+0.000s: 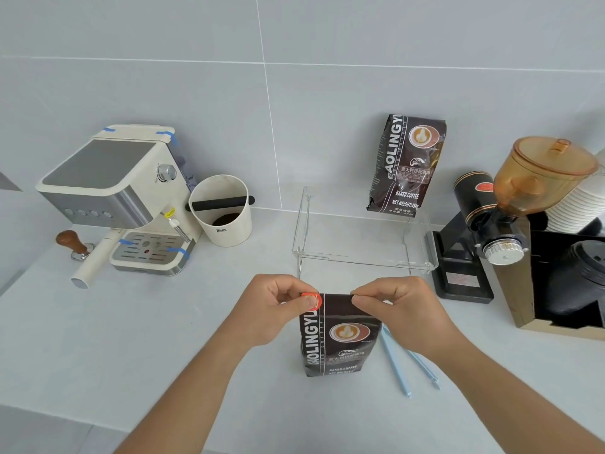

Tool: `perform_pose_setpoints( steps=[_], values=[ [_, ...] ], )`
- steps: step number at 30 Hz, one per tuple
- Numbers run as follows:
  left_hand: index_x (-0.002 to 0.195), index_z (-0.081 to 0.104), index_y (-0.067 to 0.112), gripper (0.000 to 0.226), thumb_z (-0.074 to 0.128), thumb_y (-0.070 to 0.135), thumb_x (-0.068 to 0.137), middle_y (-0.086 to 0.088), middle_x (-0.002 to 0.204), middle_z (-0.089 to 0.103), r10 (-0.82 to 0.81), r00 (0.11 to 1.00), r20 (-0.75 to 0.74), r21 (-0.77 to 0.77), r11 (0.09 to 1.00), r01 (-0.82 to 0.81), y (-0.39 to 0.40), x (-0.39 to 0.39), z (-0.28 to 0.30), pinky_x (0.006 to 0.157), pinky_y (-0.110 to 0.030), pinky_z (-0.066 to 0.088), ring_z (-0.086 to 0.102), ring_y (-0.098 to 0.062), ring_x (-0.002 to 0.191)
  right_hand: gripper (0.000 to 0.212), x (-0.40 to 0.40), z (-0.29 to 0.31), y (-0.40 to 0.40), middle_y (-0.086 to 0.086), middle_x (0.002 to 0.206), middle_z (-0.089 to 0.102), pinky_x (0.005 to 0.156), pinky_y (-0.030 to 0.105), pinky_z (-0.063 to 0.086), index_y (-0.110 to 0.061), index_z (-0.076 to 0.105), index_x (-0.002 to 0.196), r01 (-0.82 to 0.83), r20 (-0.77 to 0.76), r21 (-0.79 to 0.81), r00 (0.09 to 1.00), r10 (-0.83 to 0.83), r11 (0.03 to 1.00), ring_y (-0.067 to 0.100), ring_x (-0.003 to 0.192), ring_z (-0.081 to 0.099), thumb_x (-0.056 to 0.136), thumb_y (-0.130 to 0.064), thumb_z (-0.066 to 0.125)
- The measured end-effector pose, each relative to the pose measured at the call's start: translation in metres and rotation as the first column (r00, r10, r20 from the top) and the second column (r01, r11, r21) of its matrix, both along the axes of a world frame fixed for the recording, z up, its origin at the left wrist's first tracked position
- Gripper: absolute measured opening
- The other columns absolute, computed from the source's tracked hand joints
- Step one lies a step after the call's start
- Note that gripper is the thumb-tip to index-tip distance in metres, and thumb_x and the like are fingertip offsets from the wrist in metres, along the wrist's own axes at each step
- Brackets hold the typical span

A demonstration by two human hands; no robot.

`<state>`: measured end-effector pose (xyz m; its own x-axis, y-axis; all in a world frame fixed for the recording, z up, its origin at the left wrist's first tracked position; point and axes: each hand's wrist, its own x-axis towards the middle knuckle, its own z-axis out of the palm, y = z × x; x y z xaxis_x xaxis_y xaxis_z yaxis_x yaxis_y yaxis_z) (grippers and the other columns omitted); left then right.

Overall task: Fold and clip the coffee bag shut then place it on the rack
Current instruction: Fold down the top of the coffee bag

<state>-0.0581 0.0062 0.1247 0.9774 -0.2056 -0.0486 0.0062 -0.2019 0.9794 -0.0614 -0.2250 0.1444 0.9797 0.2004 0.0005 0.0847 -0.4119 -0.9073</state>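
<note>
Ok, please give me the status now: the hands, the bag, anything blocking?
Left hand pressing red clip on folded bag top. Right hand pinching other corner. Coffee bag upright on counter. Rack behind, second bag on it.

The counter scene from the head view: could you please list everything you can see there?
coffee bag: one, dark brown, upright at front centre, top folded
clip: one, orange-red, on that bag's top left corner
second coffee bag: one, dark brown, at the rack's back
rack: one, clear, behind the held bag
espresso machine: one, cream and steel, left
knock box: one, cream, beside the machine
tamper: one, wood-handled, far left
grinder: one, black with amber hopper, right
sealing sticks: two, light blue, right of the bag
left hand: grip on the clip
right hand: pinching the bag's top right corner
</note>
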Motion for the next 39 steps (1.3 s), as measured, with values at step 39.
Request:
perform_pose_setpoints(
  steps=[39],
  values=[
    [0.082, 0.076, 0.037, 0.021, 0.082, 0.027, 0.065, 0.01, 0.079, 0.077, -0.063, 0.998, 0.026, 0.068, 0.996, 0.061, -0.007, -0.01, -0.007, 0.073, -0.019, 0.053, 0.069, -0.007, 0.071, 0.018, 0.003, -0.016, -0.004, 0.001, 0.054, 0.062, 0.054, 0.028, 0.039, -0.02, 0.07, 0.082, -0.047, -0.173, 0.167, 0.982, 0.076, 0.985, 0.019, 0.054, 0.047, 0.087, -0.004, 0.066]
  ],
)
